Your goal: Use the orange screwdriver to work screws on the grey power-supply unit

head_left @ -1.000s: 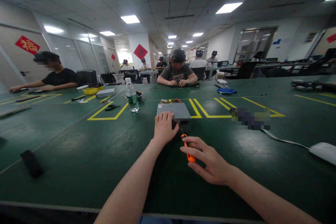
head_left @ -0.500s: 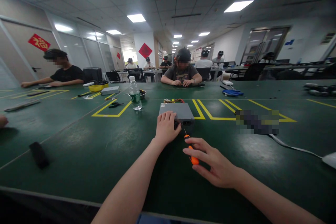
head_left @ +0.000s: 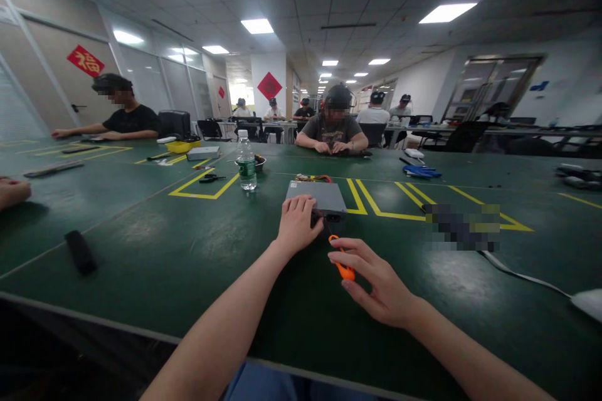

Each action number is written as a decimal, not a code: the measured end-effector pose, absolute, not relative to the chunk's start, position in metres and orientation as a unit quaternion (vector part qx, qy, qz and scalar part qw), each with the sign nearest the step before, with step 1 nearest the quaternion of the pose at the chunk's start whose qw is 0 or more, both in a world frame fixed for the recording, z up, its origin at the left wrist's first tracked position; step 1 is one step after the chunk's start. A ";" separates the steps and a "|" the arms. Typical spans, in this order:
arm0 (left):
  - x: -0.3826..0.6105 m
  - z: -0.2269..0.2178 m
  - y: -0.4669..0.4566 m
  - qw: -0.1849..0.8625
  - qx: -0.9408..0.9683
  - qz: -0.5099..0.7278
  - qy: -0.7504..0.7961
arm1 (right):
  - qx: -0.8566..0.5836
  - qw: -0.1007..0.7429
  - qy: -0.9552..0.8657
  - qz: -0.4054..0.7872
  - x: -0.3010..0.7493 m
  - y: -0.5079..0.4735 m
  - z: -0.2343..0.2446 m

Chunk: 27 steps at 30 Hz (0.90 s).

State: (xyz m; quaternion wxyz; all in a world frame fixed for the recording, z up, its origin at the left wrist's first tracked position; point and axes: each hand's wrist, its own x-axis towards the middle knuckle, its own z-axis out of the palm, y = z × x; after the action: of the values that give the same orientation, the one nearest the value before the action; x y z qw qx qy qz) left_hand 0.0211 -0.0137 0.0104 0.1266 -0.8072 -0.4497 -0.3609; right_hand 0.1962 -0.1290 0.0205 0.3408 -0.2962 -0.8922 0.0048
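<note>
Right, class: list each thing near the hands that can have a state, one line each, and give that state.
grey box, lying flat, left hand gripping its near corner
orange screwdriver, gripped in right hand, tip toward the grey box
water bottle, upright, cap on

Open table (head_left: 188, 263) left of grey box (head_left: 320, 196), water bottle (head_left: 246, 166) beyond, cable (head_left: 517, 272) right

An orange screwdriver handle (head_left: 348, 273) shows at six o'clock from a grey box (head_left: 322, 196) on a dark green table (head_left: 141, 244) marked with yellow lines (head_left: 376, 205). A green-labelled clear bottle (head_left: 246, 166) stands at ten o'clock, blue gloves (head_left: 422, 171) at two, and a red sign (head_left: 269, 85) beyond.
</note>
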 end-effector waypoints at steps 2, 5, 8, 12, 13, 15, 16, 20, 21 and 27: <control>0.021 0.011 -0.015 0.125 -0.806 -0.362 -0.452 | -0.301 0.371 -0.878 0.000 0.195 -0.128 0.019; 0.021 0.011 -0.016 0.126 -0.802 -0.363 -0.457 | -0.314 0.428 -0.848 0.020 0.193 -0.127 0.017; 0.022 0.011 -0.017 0.128 -0.800 -0.365 -0.458 | -0.318 0.438 -0.840 0.042 0.192 -0.128 0.017; 0.021 0.011 -0.018 0.124 -0.800 -0.368 -0.458 | -0.297 0.386 -0.873 0.026 0.191 -0.133 0.021; 0.021 0.011 -0.018 0.123 -0.800 -0.369 -0.457 | -0.297 0.380 -0.876 0.016 0.190 -0.133 0.021; 0.021 0.011 -0.017 0.125 -0.800 -0.371 -0.455 | -0.297 0.396 -0.869 -0.003 0.189 -0.133 0.021; 0.021 0.010 -0.017 0.126 -0.799 -0.372 -0.455 | -0.296 0.413 -0.861 -0.007 0.188 -0.132 0.020; 0.020 0.009 -0.015 0.127 -0.801 -0.367 -0.456 | -0.292 0.441 -0.849 0.018 0.186 -0.130 0.017; 0.020 0.009 -0.015 0.127 -0.801 -0.365 -0.457 | -0.289 0.430 -0.855 0.025 0.187 -0.130 0.017; 0.020 0.009 -0.015 0.124 -0.802 -0.370 -0.452 | -0.301 0.374 -0.876 0.042 0.191 -0.135 0.027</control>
State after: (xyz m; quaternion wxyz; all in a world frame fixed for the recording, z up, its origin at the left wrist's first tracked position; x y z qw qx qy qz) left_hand 0.0199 -0.0146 0.0091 0.1240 -0.8019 -0.4521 -0.3704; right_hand 0.1910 -0.1347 0.0265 0.3737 -0.3012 -0.8763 0.0415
